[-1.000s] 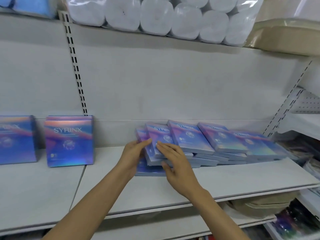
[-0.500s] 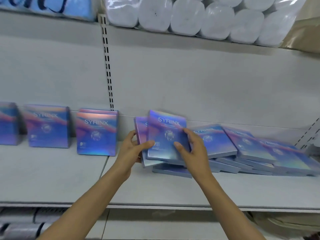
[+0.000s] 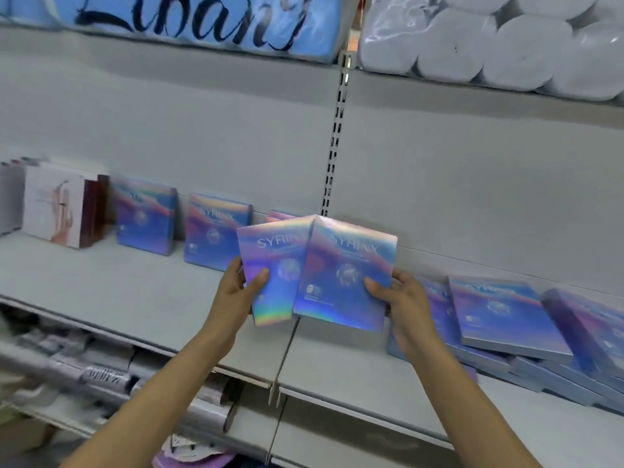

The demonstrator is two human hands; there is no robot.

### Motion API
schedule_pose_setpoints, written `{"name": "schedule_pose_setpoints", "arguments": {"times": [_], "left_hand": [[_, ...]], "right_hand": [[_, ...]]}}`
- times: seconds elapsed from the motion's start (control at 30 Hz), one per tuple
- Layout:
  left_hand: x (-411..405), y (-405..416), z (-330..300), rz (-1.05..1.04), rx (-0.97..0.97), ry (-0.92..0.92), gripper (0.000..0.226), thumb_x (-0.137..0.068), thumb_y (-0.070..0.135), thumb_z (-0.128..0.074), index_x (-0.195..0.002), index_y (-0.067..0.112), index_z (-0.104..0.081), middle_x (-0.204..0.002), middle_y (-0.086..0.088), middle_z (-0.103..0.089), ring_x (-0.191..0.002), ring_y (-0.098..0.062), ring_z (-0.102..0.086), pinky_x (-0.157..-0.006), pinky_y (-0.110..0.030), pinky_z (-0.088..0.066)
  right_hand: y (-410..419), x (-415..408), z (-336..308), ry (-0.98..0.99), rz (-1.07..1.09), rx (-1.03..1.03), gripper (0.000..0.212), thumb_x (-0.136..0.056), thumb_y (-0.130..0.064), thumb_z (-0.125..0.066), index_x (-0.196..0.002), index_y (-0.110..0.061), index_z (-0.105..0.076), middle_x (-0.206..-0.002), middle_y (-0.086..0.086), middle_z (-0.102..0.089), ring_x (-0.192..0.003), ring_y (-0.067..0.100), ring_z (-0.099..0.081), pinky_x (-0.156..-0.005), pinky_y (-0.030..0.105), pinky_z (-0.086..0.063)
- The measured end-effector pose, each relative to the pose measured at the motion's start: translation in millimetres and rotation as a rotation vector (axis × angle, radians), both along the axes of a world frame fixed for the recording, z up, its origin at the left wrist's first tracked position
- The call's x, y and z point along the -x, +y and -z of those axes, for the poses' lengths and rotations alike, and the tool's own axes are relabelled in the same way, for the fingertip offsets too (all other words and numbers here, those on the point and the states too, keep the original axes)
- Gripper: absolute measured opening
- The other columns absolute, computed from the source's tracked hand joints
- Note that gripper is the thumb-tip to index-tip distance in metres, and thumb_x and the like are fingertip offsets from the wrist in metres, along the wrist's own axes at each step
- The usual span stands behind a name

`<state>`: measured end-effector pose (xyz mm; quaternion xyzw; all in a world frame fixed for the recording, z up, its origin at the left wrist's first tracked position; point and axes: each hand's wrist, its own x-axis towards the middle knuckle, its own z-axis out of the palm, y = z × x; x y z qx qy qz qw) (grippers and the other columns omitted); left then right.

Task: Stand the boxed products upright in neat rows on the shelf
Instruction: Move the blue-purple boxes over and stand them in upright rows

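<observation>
Boxed products, the shiny blue-purple holographic SYRINX ones, are all over this grey shelf (image 3: 101, 292). Going left to right: at the far left edge there's a row of white and maroon boxes (image 3: 57, 207) with a hand drawing on the front, standing upright. Next to them two SYRINX boxes stand upright, faces out, long axis vertical: first upright box (image 3: 146, 217), then second upright box (image 3: 216, 231), with a gap between them. A sliver of another one peeks out behind the held pair, can't tell much about it.

Middle of the frame, lifted off the shelf: left hand (image 3: 236, 292) grips the left held box (image 3: 270, 275) with thumb on the front and fingers curled around its left edge. That box is roughly upright, top tipped a little to the left. Right hand (image 3: 405, 305) pinches the right held box (image 3: 347, 278) the same way on its right edge; it leans a bit to the right and overlaps the left one, so the two fan out like a V.

Lower right: a sloppy overlapping pile of flat boxes (image 3: 506, 315), faces up, leaning on each other along the shelf.

Upper shelf has a blue pack (image 3: 202, 25) with black script at upper left and wrapped white rolls (image 3: 489, 45) at upper right.
</observation>
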<state>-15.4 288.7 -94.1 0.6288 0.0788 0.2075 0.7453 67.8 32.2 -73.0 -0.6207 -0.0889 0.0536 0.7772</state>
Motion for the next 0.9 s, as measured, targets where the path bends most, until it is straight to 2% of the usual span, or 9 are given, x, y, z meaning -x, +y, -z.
{"name": "schedule_pose_setpoints", "arguments": {"times": [0.07,0.17,0.27,0.4,0.5,0.6,0.73,0.83,0.9], "left_hand": [[5.8,32.3,2.4,-0.030,-0.004,-0.020,0.044,-0.086,0.027,-0.071,-0.128,0.019,-0.059,-0.118,-0.002,-0.073,-0.100,-0.019,-0.072,-0.064,-0.028,-0.058],[11.8,84.5,7.6,-0.071,0.021,-0.038,0.035,-0.094,0.014,-0.068,-0.128,0.012,-0.059,-0.119,-0.007,-0.072,-0.097,-0.015,-0.073,-0.069,-0.026,-0.059],[16.7,138.5,11.7,-0.121,0.002,-0.039,0.041,-0.087,0.023,-0.073,-0.125,0.013,-0.061,-0.117,-0.008,-0.073,-0.094,-0.015,-0.071,-0.074,-0.028,-0.059],[18.8,209.5,19.9,-0.162,0.025,-0.023,0.031,-0.096,0.007,-0.062,-0.126,0.012,-0.060,-0.105,-0.003,-0.075,-0.083,-0.009,-0.072,-0.068,-0.022,-0.059],[16.4,259.2,21.6,-0.187,0.018,0.000,0.024,-0.097,0.007,-0.060,-0.120,0.015,-0.062,-0.096,0.005,-0.076,-0.075,-0.007,-0.072,-0.060,-0.023,-0.059],[8.7,310.6,24.8,-0.192,0.004,0.025,0.026,-0.096,0.007,-0.062,-0.121,0.011,-0.063,-0.101,-0.003,-0.073,-0.075,-0.008,-0.073,-0.060,-0.023,-0.059],[-8.7,365.8,28.0,-0.162,-0.005,0.021,0.028,-0.095,0.007,-0.064,-0.123,0.008,-0.063,-0.112,-0.010,-0.071,-0.085,-0.016,-0.070,-0.073,-0.031,-0.058],[-21.5,390.4,29.8,-0.070,-0.049,0.023,0.019,-0.093,0.013,-0.068,-0.110,0.020,-0.063,-0.100,-0.001,-0.073,-0.076,-0.013,-0.068,-0.059,-0.026,-0.056],[-30.2,400.4,31.2,-0.021,-0.087,0.041,0.017,-0.095,0.017,-0.068,-0.107,0.025,-0.061,-0.095,0.005,-0.072,-0.073,-0.013,-0.067,-0.050,-0.022,-0.052]], "right_hand": [[21.0,2.2,1.7,-0.003,0.002,-0.025,0.033,-0.083,0.002,-0.073,-0.113,0.002,-0.062,-0.108,0.014,-0.076,-0.094,0.031,-0.075,-0.071,0.035,-0.062],[57.0,6.8,6.6,-0.019,0.031,-0.030,0.033,-0.082,0.003,-0.073,-0.112,0.000,-0.062,-0.108,0.014,-0.076,-0.095,0.031,-0.074,-0.072,0.036,-0.062],[95.6,9.2,11.6,-0.060,0.033,-0.002,0.034,-0.080,0.004,-0.074,-0.113,0.000,-0.066,-0.109,0.016,-0.075,-0.093,0.029,-0.072,-0.079,0.042,-0.060],[147.9,14.6,14.3,-0.123,0.035,0.025,0.031,-0.081,0.008,-0.072,-0.110,-0.003,-0.069,-0.107,0.011,-0.076,-0.090,0.022,-0.072,-0.074,0.032,-0.060],[185.0,16.5,20.0,-0.109,0.048,0.023,0.032,-0.082,0.007,-0.072,-0.111,-0.006,-0.069,-0.110,0.010,-0.076,-0.097,0.027,-0.074,-0.079,0.040,-0.061],[218.6,18.1,23.5,-0.113,0.076,0.060,0.035,-0.082,0.002,-0.074,-0.116,-0.006,-0.068,-0.112,0.010,-0.076,-0.103,0.032,-0.072,-0.088,0.048,-0.059],[253.2,24.5,24.6,-0.108,0.119,0.087,0.035,-0.082,0.002,-0.075,-0.115,-0.007,-0.069,-0.109,0.008,-0.077,-0.101,0.030,-0.073,-0.083,0.042,-0.061],[269.7,30.1,27.9,-0.094,0.158,0.086,0.035,-0.081,0.000,-0.075,-0.114,-0.005,-0.068,-0.109,0.010,-0.076,-0.100,0.032,-0.073,-0.083,0.047,-0.061],[277.9,34.6,30.1,-0.079,0.191,0.081,0.035,-0.080,0.001,-0.075,-0.114,-0.004,-0.067,-0.109,0.012,-0.076,-0.099,0.032,-0.074,-0.080,0.045,-0.062]]}}
